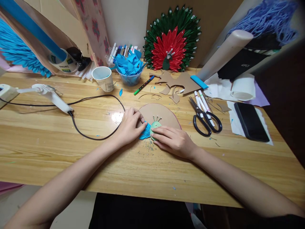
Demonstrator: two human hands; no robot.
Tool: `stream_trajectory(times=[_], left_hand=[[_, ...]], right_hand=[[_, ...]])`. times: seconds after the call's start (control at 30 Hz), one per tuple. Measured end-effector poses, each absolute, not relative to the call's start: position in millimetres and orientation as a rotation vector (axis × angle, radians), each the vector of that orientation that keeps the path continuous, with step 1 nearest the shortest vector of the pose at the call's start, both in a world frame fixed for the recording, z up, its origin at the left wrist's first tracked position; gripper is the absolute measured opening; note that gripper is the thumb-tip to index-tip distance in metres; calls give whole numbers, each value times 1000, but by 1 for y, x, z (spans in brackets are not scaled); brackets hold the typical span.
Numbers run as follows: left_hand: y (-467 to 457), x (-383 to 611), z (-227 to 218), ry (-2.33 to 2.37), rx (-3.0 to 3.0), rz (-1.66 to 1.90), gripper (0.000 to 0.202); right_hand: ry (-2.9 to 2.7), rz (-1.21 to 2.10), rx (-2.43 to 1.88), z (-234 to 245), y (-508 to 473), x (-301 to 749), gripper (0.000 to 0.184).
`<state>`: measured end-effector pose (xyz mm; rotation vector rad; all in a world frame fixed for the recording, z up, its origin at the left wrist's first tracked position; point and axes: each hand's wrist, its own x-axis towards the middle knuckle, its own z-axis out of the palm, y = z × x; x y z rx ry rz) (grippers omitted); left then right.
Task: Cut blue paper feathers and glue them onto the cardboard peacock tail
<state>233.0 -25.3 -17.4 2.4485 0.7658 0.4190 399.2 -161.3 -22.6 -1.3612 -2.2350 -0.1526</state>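
Near edge: pale wood-grain tabletop (114,168), dark specks and tiny blue bits scattered below the work. Both forearms reach in over it.

Right hand (175,140): fingers extended, tips resting on a light-green rounded flat piece (155,125) with pin-like stalks at its top; thumb hidden, so cannot tell whether it grips or only presses. Left hand (130,125): thumb and fingers pinch the upper left edge of a bright-blue pleated fan-shaped piece (144,133), which lies just beside the green one, on its left. Both pieces lie over the near part of a brown round cardboard disc (162,111) on the tabletop.

Right of disc: black-handled metal scissors (206,121), partly over slim white markers (199,101); farther right, a black smartphone (250,121).

Left: thin black cable (97,139) looping toward the left hand.

Beyond: irregular brown cardboard offcuts (176,81), white paper cup (103,81), clear plastic bowl (130,79) heaped with blue scraps (130,63).

Back: green-and-red layered fan-shaped ornament (170,44), upright against brown board (219,22).
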Motion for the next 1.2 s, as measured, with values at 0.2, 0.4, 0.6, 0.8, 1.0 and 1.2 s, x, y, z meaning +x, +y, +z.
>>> stream_trajectory(times=[0.2,0.4,0.6,0.8,1.0,1.2], left_hand=[[-26,233,-18,770,2459,426,10],[-25,234,-17,827,2405,455,8],[-21,231,-15,738,2400,423,16],[-15,226,-8,562,2422,338,16],[-12,226,-10,657,2372,417,13],[-17,227,-16,814,2383,466,19]], right_hand=[[-2239,-143,-1362,-22,-161,400,20],[-2240,-142,-1352,-24,-161,401,20],[-2240,-303,-1284,-22,-166,404,22],[-2175,-497,-1310,-13,-179,447,43],[-2169,-499,-1623,-14,-185,490,28],[-2020,-165,-1560,-4,-173,448,22]])
